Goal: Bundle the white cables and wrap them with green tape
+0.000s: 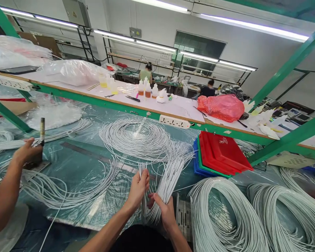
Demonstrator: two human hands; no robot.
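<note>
Near the bottom middle of the head view, my left hand (139, 187) is closed round a small bunch of white cables (143, 168), whose ends stick up above the fingers. Just to the right, my right hand (166, 210) grips a thicker bundle of white cables (170, 176) at its lower left side, thumb on top. That bundle fans out upward and meets a wide flat coil of white cables (133, 138) lying on the table. Cable lengths hang below and between the two hands. A metal ruler (128, 168) lies partly behind my left hand.
A co-worker's hand (28, 152) at the left touches a small press (42, 136) beside looped cables. Red, green and blue bins (223, 154) are stacked right of centre. Large cable coils (225, 210) fill the lower right. A shelf (94, 94) with bottles and a power strip (174, 121) crosses ahead.
</note>
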